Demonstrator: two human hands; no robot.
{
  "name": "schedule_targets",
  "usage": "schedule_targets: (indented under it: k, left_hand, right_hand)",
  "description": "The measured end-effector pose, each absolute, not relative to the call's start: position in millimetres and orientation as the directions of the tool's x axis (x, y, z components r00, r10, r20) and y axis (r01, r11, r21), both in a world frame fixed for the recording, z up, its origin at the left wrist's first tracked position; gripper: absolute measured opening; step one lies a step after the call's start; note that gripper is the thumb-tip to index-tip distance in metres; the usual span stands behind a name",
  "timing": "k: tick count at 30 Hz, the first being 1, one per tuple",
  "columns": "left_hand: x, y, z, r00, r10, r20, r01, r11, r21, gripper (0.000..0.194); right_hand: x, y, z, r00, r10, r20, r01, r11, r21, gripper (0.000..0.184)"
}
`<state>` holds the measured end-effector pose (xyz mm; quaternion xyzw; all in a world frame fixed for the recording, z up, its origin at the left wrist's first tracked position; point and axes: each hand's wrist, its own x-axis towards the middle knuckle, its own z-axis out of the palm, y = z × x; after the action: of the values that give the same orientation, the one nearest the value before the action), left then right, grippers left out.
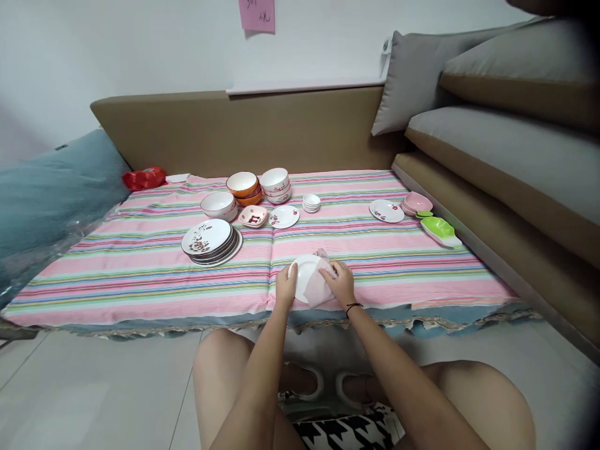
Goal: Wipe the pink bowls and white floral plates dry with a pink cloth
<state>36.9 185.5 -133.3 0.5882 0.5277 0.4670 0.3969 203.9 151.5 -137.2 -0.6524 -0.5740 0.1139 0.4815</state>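
A white plate (305, 269) is held over the near edge of the striped cloth. My left hand (286, 285) grips its left rim, thumb on top and fingers mostly underneath. With my right hand (340, 282) I press a pale pink cloth (319, 289) against the plate's right side; the cloth covers part of its face. Farther off, to the left, stands a stack of plates (209, 237) with a brown flower print. Beyond my hands lie a flowered white plate (284, 217) and a small stack of white dishes (311, 202).
Orange bowls (242, 183), white bowls (275, 180) and a square pink dish (254, 216) stand at the back. To the right are another flowered plate (387, 211), pink bowls (417, 203) and a green dish (439, 230). Stacked cushions (510, 144) border the right side.
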Motion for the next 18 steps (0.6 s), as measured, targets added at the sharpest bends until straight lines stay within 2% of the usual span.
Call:
schedule_targets:
  k: [5, 11, 18]
  left_hand:
    - [36, 188, -133, 0.023, 0.991, 0.130, 0.244, -0.132, 0.961, 0.039]
    - [38, 183, -121, 0.019, 0.991, 0.130, 0.229, -0.131, 0.965, 0.041]
    - [49, 144, -69, -0.019, 0.991, 0.129, 0.179, -0.124, 0.976, 0.042]
  right_hand:
    - [208, 157, -140, 0.318, 0.881, 0.349, 0.567, 0.118, -0.815, 0.038]
    - [209, 152, -133, 0.318, 0.902, 0.292, 0.400, 0.152, -0.904, 0.038]
    - [203, 110, -92, 0.413, 0.898, 0.155, 0.135, 0.108, -0.985, 0.053]
